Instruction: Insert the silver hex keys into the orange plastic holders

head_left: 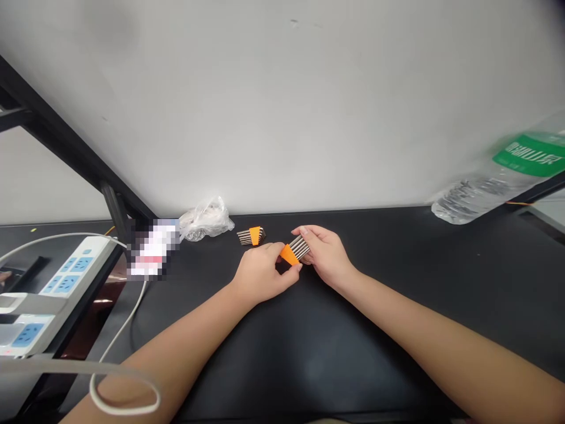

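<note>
Near the middle of the black table, my left hand [263, 272] grips the orange holder of a hex key set [290, 255] between thumb and fingers. The fingers of my right hand [327, 254] are closed on the metal rods of the same set, at its upper right end. Several silver rods run side by side out of the orange holder. A second hex key set [255, 236], also with an orange holder, lies on the table just beyond my left hand, touched by neither hand.
A crumpled clear plastic bag [206, 221] lies by the wall, beside a pixelated item [152, 250]. White power strips [66, 280] and a looping white cable [132, 315] are at left. A large bottle with a green label [527, 154] leans at right. The black table [318, 359] meets a pale wall.
</note>
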Available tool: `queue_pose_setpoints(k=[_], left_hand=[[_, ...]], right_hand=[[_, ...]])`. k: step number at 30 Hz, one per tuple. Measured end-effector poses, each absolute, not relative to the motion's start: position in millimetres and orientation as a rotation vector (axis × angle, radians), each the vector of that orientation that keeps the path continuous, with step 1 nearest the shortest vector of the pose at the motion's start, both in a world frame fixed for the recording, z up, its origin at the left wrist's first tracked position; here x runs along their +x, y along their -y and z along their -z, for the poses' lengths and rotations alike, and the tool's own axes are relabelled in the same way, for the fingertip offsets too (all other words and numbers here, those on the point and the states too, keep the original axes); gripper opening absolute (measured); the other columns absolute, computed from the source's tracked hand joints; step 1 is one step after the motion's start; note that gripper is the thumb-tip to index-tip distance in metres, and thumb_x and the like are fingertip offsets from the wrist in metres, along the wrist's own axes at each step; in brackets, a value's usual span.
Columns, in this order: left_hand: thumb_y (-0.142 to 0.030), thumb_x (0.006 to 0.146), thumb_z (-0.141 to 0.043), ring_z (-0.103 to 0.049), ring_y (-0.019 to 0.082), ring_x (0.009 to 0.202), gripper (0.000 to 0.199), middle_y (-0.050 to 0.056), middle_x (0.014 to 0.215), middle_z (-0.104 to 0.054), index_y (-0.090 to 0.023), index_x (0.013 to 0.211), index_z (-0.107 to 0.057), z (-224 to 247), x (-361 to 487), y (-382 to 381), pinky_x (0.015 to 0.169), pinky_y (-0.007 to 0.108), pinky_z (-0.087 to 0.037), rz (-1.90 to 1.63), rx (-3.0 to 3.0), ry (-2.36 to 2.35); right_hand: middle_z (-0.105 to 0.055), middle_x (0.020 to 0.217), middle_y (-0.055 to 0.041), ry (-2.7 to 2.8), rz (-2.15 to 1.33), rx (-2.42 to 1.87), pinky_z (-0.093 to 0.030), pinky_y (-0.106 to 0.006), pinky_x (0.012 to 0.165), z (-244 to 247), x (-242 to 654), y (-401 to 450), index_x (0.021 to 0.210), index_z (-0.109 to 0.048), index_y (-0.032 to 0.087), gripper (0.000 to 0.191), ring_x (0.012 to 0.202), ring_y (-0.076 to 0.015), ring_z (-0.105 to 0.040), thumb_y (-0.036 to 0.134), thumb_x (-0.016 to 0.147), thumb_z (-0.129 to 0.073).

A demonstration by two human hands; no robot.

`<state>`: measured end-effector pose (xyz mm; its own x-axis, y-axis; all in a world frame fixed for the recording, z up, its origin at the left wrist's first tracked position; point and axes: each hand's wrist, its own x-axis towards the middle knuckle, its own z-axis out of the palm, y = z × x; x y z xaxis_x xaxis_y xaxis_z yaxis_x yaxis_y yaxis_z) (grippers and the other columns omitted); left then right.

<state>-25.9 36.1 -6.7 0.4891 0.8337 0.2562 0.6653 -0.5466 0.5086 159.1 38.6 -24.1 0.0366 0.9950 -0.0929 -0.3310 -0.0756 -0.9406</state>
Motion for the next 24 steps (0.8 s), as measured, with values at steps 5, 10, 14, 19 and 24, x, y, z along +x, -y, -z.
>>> queue_pose_setpoints(k=[5,10,14,19,24], left_hand=[[-0.045,0.088,-0.066,-0.061,0.015,0.069,0.025,0.001,0.082,-0.069,-0.021,0.083,-0.06,4.6,-26.1,-36.0,0.061,0.027,-0.044,-0.633,2.384,-1.276],[-0.046,0.088,-0.065,-0.061,0.015,0.068,0.027,0.001,0.081,-0.068,-0.021,0.082,-0.059,3.6,-26.4,-35.8,0.061,0.028,-0.045,-0.599,2.385,-1.293],[-0.047,0.089,-0.065,-0.063,0.016,0.069,0.027,0.0,0.08,-0.069,-0.021,0.084,-0.061,4.3,-28.9,-36.7,0.062,0.029,-0.046,-0.576,2.367,-1.325],[-0.049,0.088,-0.066,-0.066,0.018,0.074,0.027,-0.001,0.085,-0.072,-0.023,0.093,-0.065,6.4,-32.4,-38.5,0.066,0.03,-0.049,-0.558,2.332,-1.369],[-0.05,0.089,-0.066,-0.067,0.018,0.075,0.027,-0.001,0.085,-0.072,-0.023,0.094,-0.064,7.2,-33.2,-38.6,0.067,0.031,-0.05,-0.556,2.341,-1.375]], right_hand=[[-0.046,0.057,0.0045,0.904,-1.342,-1.066,-0.029,-0.024,0.045,25.8,160.7,-40.7,0.095,-0.073,0.017,0.036,0.048,-0.0083,-0.037,0.053,0.09,-0.075],[-0.046,0.056,0.0044,0.921,-1.325,-1.059,-0.03,-0.024,0.045,26.8,160.5,-42.3,0.094,-0.073,0.018,0.035,0.048,-0.0087,-0.038,0.052,0.09,-0.075],[-0.044,0.054,0.0053,0.925,-1.243,-1.077,-0.031,-0.025,0.046,26.9,173.4,-51.9,0.096,-0.071,0.018,0.035,0.046,-0.0085,-0.036,0.053,0.092,-0.073],[-0.047,0.057,0.0041,1.154,-1.208,-1.286,-0.031,-0.026,0.046,32.4,206.3,-71.0,0.096,-0.072,0.019,0.038,0.046,-0.0091,-0.037,0.056,0.094,-0.067],[-0.072,0.083,-0.0035,1.778,-0.776,-1.536,-0.049,-0.031,0.066,35.4,227.7,-80.1,0.103,-0.075,0.023,0.034,0.071,-0.0184,-0.064,0.046,0.103,-0.05]])
